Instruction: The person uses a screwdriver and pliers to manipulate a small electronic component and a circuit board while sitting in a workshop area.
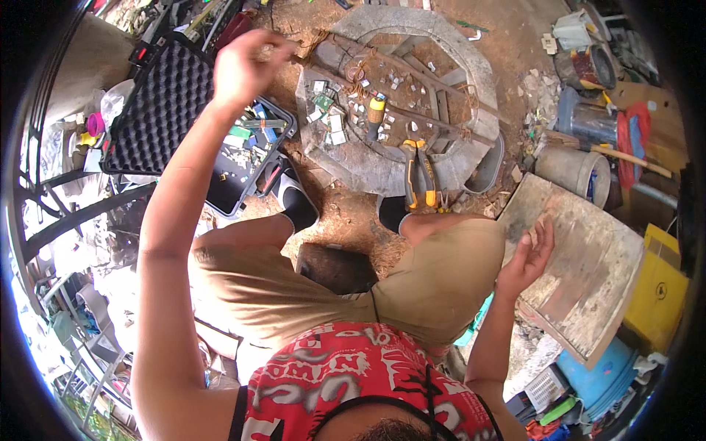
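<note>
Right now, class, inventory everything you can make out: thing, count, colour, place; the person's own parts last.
octagonal ring: one, grey, ahead
small boards and chips: several, green and silver, inside the ring, left
cylindrical tool: one, yellow-black, inside the ring
pliers: one, yellow-black, ring's near rim
hard case: one, black, open, ahead-left
wooden board: one, brown-grey, right
panel: one, yellow, far right
surrounding clutter: uncountable, mixed, both edges
shirt: one, red patterned, worn
shorts: one, tan, worn
left hand: one, blurred, near case
right hand: one, by wooden board
</note>
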`<action>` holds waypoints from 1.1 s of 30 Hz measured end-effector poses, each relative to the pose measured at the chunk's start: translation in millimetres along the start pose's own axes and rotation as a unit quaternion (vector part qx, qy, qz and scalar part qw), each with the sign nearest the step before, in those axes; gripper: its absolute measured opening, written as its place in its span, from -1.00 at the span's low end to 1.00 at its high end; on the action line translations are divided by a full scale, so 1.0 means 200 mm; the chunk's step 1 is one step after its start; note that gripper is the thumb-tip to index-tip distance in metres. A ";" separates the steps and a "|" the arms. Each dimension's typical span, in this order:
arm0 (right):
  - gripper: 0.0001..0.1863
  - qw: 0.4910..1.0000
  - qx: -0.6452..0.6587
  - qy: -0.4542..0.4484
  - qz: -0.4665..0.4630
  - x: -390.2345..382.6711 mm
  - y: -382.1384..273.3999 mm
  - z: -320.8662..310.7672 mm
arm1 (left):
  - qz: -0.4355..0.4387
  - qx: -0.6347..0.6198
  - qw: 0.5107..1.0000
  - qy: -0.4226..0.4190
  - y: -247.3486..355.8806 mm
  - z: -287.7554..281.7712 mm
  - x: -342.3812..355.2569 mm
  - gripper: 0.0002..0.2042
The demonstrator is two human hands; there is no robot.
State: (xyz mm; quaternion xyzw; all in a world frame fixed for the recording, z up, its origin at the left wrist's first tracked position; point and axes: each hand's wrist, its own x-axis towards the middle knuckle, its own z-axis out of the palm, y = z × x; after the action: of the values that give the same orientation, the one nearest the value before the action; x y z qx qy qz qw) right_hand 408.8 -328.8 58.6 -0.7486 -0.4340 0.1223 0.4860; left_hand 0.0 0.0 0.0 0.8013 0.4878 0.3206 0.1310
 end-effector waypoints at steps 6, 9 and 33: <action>-0.47 0.998 0.016 -0.005 -0.058 -0.06 -0.10 -0.10 | 0.050 0.366 0.889 -0.272 0.37 0.16 0.19 -0.76; -0.48 0.998 -0.003 0.001 -0.068 -0.11 -0.09 -0.18 | 0.055 0.380 0.876 -0.291 0.30 0.23 0.20 -0.72; -0.46 0.879 -0.176 -0.443 0.027 0.23 -0.26 1.24 | -0.214 -0.533 0.819 0.004 0.64 0.02 -0.67 -0.43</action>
State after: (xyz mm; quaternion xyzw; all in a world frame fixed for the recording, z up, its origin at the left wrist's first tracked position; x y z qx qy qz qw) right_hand 256.9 -131.3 -10.4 -0.7006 -0.5981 0.3761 0.0996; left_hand 49.0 -178.2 13.1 0.4806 0.4003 0.4974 0.6012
